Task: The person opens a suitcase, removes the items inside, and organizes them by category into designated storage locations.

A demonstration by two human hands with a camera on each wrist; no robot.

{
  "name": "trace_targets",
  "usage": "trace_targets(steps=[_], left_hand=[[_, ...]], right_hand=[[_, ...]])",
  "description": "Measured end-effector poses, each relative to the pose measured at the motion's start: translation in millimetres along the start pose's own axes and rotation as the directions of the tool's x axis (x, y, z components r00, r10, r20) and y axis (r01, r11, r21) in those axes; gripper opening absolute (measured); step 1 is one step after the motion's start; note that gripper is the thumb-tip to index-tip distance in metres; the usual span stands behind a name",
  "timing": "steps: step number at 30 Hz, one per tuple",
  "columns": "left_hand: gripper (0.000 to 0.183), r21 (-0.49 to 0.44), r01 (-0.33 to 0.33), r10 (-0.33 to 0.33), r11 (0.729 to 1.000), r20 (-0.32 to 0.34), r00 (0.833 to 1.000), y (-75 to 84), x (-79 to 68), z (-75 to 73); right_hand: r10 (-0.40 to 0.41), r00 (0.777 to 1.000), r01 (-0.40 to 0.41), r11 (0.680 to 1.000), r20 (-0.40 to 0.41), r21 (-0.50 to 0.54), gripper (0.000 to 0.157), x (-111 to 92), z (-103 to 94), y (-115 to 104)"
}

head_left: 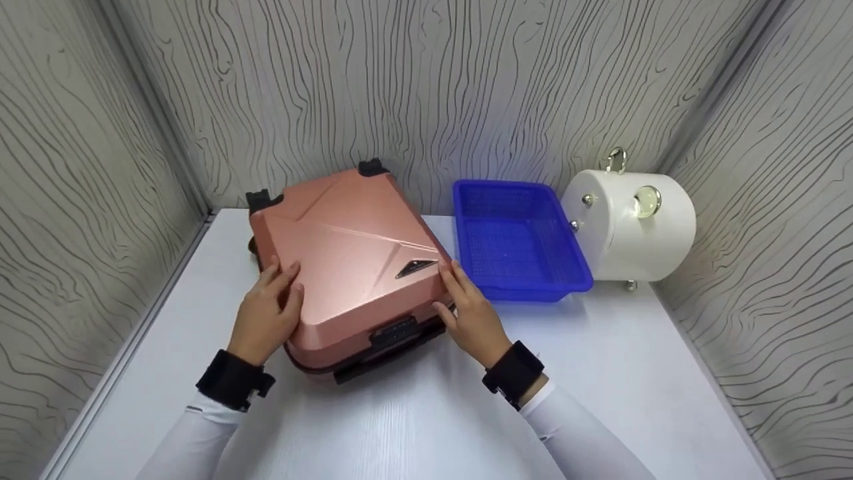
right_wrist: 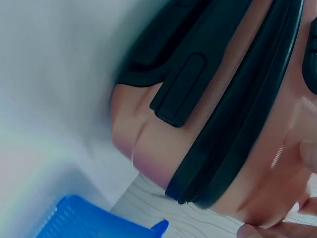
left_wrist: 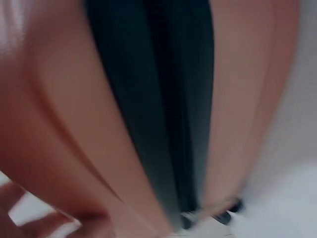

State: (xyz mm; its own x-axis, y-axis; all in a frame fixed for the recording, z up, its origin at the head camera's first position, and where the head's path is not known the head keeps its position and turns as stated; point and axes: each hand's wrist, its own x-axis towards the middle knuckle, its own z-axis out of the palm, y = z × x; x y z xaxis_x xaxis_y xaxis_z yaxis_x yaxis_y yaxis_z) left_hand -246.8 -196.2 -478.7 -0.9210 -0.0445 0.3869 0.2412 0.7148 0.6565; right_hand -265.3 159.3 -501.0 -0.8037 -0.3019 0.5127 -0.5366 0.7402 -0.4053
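A small pink suitcase (head_left: pixel 350 260) lies flat on the white worktop (head_left: pixel 413 413), a bit left of the middle, with its black wheels pointing to the back wall. The left hand (head_left: pixel 266 317) rests on the near left corner of the case. Its fingers look mostly straight and lie flat on the lid, so this grip looks open and is only pressing, not grabbing. The right hand (head_left: pixel 470 313) is at the near right edge of the case, fingers spread along the side and touching the shell. It looks open too, though I cannot tell if the fingertips hook under the rim. The left wrist view is very blurry and shows only the pink shell (left_wrist: pixel 59 124) and the dark zipper band (left_wrist: pixel 168 114) running between the two halves. The right wrist view shows the same dark band (right_wrist: pixel 237 129) and a black handle part (right_wrist: pixel 178 91) on the side. The zipper looks closed all the way along the parts that show. Just right of the case sits a blue basket (head_left: pixel 516 240), and beside that a white round box (head_left: pixel 633 223) with gold knobs. I think the hands are just steadying the case now, getting ready to turn it or open it. A next move would need a finger to find the zipper pull or the lock (head_left: pixel 394 331) on the near side.
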Motion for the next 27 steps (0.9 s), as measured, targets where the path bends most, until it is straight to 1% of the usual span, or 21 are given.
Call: trace_targets(steps=[4, 8, 11, 13, 15, 16, 19, 21, 22, 24, 27], left_hand=[[0.048, 0.114, -0.011, 0.021, 0.993, -0.084, 0.996, 20.5, -24.7, 6.4], [0.05, 0.242, -0.016, 0.046, 0.97, -0.118, 0.992, 39.8, -47.5, 10.9], [0.05, 0.32, -0.022, 0.068, 0.947, -0.133, 0.989, 47.2, -57.8, 8.6], [0.046, 0.344, -0.039, 0.094, 0.938, -0.143, 0.985, 46.8, -57.7, 2.4], [0.042, 0.356, -0.078, 0.137, 0.931, -0.145, 0.98, 41.0, -51.3, -8.2], [0.039, 0.361, -0.108, 0.168, 0.926, -0.138, 0.976, 36.3, -45.8, -15.2], [0.035, 0.349, -0.201, 0.249, 0.915, -0.098, 0.964, 18.4, -21.8, -39.5], [0.038, 0.335, -0.244, 0.278, 0.91, -0.058, 0.959, 5.3, -3.3, -56.4], [0.041, 0.324, -0.256, 0.282, 0.911, -0.036, 0.959, -1.2, 6.4, -64.1], [0.051, 0.296, -0.248, 0.254, 0.922, 0.018, 0.967, -12.6, 23.5, -77.7], [0.06, 0.288, -0.228, 0.198, 0.93, 0.129, 0.972, -29.8, 44.4, -89.5]], right_hand=[[-0.007, 1.0, 0.007, 0.999, -0.007, -0.051, 0.06, 12, 3.8, 5], [-0.004, 1.0, 0.004, 0.999, 0.004, -0.054, 0.054, 23, 7.0, 6], [-0.006, 1.0, 0.006, 0.999, 0.014, -0.034, 0.049, 28, 7.7, 2], [-0.017, 1.0, 0.017, 1.0, 0.001, -0.019, 0.046, 29, 7.4, -4], [-0.033, 0.999, 0.033, 0.999, -0.023, -0.006, 0.045, 26, 6.4, -14], [-0.046, 0.998, 0.046, 0.999, -0.036, 0.004, 0.044, 24, 6.3, -20], [-0.102, 0.993, 0.103, 0.995, -0.059, 0.011, 0.046, 15, 7.2, -41], [-0.16, 0.986, 0.16, 0.987, -0.053, -0.01, 0.053, 7, 8.3, -55], [-0.195, 0.98, 0.194, 0.981, -0.046, -0.03, 0.058, 4, 9.2, -62], [-0.27, 0.962, 0.266, 0.96, -0.032, -0.09, 0.069, -3, 11.6, -76], [-0.365, 0.931, 0.357, 0.917, -0.011, -0.178, 0.082, -11, 17.8, -93]])
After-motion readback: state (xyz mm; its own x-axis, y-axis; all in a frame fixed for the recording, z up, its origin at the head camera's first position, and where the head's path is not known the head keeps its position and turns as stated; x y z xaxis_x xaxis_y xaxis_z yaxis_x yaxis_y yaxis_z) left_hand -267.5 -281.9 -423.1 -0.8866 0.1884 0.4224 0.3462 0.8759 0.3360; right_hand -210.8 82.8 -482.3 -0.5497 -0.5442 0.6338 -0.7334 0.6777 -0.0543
